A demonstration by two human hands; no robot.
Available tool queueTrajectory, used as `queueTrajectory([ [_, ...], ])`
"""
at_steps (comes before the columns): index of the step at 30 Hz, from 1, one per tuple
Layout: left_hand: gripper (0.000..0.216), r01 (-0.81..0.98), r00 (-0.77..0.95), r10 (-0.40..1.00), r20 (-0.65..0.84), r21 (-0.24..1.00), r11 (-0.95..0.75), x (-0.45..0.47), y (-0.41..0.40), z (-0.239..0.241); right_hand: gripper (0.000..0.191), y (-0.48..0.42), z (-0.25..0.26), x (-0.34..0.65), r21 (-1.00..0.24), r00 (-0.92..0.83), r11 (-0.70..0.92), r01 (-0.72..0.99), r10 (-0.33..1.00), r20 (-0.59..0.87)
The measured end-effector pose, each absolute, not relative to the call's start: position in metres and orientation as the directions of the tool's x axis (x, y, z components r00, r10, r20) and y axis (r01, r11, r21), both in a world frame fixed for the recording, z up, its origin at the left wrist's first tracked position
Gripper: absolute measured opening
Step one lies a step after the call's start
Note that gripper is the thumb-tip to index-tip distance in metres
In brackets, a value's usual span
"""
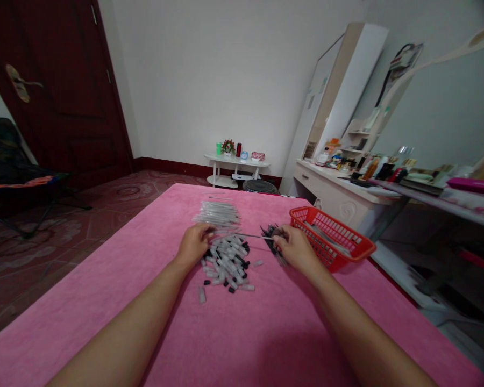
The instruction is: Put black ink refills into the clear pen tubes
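Observation:
On a table with a pink cloth (266, 333) lies a heap of small clear and black caps (228, 263). My left hand (193, 244) rests at the heap's far left edge, fingers curled on a clear tube. My right hand (292, 246) pinches a thin refill (248, 235) that points left toward the left hand. Under my right hand lies a bunch of dark refills (271, 239). Beyond the heap lies a stack of clear pen tubes (218, 214).
A red plastic basket (331, 236) with some pens in it stands right of my right hand, near the table's right edge. A cluttered dresser (347, 188) and desk stand to the right. A small white side table (236, 166) and a dark door (60, 86) lie beyond.

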State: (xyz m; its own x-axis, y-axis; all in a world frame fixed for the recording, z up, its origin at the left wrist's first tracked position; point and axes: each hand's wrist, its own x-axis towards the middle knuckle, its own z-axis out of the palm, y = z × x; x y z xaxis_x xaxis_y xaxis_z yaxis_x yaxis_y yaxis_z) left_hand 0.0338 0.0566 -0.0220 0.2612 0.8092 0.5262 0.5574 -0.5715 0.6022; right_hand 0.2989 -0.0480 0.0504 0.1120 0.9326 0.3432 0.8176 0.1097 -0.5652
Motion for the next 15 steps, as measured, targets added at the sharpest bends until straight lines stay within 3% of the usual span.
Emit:
queueTrajectory([
  [9, 0.026, 0.559, 0.344, 0.761, 0.550, 0.532, -0.636, 0.0365, 0.0509, -0.0170, 0.010, -0.0496, 0.0526, 0.2948, -0.538, 0.121, 0.099, 0.837, 0.926, 0.358],
  [15, 0.027, 0.561, 0.383, 0.734, 0.561, 0.490, -0.667, 0.0369, 0.0483, -0.0124, 0.013, -0.0529, 0.0549, 0.2895, -0.538, 0.040, 0.208, 0.817, 0.910, 0.412],
])
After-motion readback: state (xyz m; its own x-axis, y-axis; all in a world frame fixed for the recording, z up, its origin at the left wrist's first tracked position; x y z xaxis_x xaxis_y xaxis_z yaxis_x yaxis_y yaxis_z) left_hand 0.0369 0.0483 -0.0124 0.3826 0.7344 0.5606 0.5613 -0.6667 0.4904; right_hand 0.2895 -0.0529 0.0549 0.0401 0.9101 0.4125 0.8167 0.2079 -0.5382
